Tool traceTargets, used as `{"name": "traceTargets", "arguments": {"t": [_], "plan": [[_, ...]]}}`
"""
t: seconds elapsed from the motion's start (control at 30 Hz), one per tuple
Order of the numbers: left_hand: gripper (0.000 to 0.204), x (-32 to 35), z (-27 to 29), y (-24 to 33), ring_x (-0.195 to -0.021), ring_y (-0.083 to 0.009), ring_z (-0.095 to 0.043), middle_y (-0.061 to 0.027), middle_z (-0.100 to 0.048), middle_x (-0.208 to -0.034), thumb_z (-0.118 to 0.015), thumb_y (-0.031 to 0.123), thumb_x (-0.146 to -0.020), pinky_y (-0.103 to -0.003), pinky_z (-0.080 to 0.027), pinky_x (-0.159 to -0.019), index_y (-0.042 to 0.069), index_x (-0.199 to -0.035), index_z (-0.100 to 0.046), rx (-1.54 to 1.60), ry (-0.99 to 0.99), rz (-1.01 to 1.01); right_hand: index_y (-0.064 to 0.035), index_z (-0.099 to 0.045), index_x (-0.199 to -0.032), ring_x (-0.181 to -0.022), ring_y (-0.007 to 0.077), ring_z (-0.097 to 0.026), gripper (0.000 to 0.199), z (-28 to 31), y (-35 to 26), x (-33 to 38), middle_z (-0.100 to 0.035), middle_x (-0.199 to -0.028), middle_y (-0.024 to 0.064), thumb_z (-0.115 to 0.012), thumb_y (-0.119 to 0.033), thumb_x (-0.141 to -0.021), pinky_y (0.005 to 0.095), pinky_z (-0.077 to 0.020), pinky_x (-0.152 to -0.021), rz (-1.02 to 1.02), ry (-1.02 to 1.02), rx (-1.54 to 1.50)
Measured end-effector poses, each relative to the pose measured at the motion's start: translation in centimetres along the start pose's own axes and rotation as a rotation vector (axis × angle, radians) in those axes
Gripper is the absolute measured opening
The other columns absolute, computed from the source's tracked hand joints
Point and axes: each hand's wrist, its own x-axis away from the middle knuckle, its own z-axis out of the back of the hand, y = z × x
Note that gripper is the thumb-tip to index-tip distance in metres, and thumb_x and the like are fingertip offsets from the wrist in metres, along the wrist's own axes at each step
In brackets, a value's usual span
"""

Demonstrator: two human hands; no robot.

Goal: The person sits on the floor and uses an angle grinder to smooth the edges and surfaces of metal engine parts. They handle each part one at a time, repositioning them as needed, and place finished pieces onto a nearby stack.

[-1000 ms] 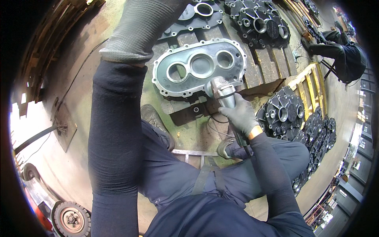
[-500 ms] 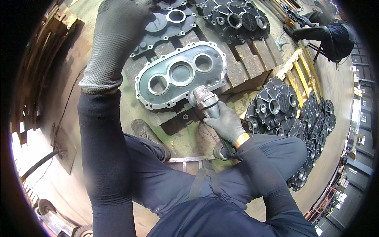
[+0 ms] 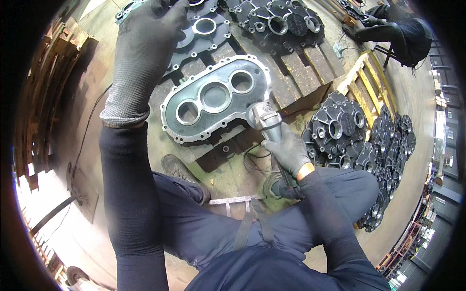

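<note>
Between the raised left hand (image 3: pixel 145 53) and the right hand (image 3: pixel 290 151) a housing cover (image 3: pixel 216 97) with 3 bores lies on wooden beams (image 3: pixel 301 63), the grinder (image 3: pixel 264 119) in the right hand at its right edge, more castings (image 3: pixel 276 22) behind, a stack of castings (image 3: pixel 359 140) right.

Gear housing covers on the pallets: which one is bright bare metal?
The three-bore cover beside the angle grinder in the right hand; the others are dark.

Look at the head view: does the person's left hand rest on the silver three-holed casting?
No, the left hand is raised clear of the silver casting, while the right hand holds the angle grinder at its edge.
</note>
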Motion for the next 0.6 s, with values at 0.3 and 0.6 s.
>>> {"name": "traceTargets", "arguments": {"t": [0.3, 0.6], "plan": [[0.033, -0.3, -1.1, -0.1, -0.086, -0.0092, -0.070, -0.0061, -0.077, -0.100, -0.062, 0.030, -0.107, -0.022, -0.057, -0.072, 0.007, -0.129, -0.070, 0.012, -0.041, -0.005, 0.0030, -0.057, -0.113, -0.104, 0.0467, -0.068, 0.057, 0.3, 0.8, -1.6, -0.070, -0.107, 0.0305, -0.079, -0.040, -0.081, 0.0530, -0.0526, -0.091, -0.028, 0.089, 0.015], [0.033, -0.1, -1.5, 0.9, -0.081, -0.0088, -0.070, -0.0072, -0.077, -0.097, -0.063, 0.029, -0.106, -0.022, -0.056, -0.064, 0.007, -0.129, -0.071, 0.010, -0.027, 0.021, 0.0034, -0.061, -0.115, -0.103, 0.0469, -0.069, 0.060, 0.7, 0.0, -4.3, -0.071, -0.106, 0.0309, -0.079, -0.043, -0.080, 0.0519, -0.0535, -0.090, -0.039, 0.171, 0.030]]}}
